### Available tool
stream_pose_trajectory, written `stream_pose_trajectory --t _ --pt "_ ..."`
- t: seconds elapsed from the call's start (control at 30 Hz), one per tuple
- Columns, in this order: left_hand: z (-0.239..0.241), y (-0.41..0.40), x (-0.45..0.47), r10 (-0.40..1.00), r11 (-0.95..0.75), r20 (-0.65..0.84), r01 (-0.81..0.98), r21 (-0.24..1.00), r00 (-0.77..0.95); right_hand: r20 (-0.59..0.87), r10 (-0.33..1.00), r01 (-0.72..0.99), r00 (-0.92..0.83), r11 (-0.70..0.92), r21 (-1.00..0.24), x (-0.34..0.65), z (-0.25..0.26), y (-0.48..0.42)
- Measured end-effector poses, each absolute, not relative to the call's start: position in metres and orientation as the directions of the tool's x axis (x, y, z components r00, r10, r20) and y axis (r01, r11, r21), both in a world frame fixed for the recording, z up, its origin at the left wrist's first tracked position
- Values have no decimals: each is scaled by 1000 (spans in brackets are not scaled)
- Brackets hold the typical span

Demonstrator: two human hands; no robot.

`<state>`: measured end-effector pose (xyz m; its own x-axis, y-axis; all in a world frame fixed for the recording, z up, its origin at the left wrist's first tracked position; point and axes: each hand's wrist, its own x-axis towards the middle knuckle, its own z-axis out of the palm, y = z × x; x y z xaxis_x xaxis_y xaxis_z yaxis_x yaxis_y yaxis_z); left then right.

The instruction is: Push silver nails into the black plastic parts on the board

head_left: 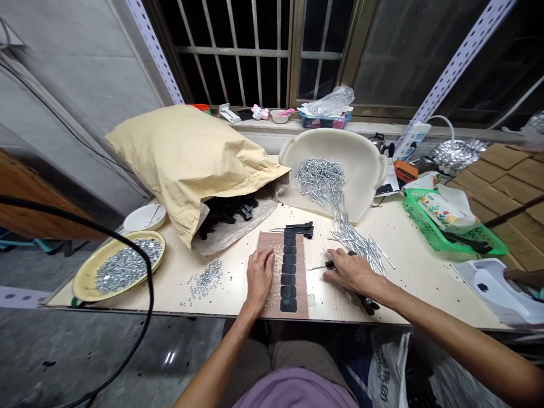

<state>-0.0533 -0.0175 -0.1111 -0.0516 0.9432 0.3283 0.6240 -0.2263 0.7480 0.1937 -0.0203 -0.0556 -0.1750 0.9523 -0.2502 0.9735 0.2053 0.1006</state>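
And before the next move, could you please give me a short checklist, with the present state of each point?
1. Black pads in one column on the brown board: ok.
2. Left hand at the left side of the brown board: ok.
3. Right hand free of any piece: cannot tell; its grip is hidden from above.
4. Metal pins all inside the white basin: not ok; many are spread on the tabletop near the right hand.
5. Small shiny pieces all inside the yellow dish: not ok; a loose heap lies on the tabletop.
6. Paper bag open, black parts visible in its mouth: ok.
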Motion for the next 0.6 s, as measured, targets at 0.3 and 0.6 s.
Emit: stream_pose_trajectory --t 0.3,0.6 --pt "-98 -28 -95 915 -199 376 647 736 -147 -68 855 851 -515 519 78 120 -54 97" --pt "-101 -43 -197 939 -78 338 919 387 -63 -111 796 795 -595 603 67 108 -96 136"
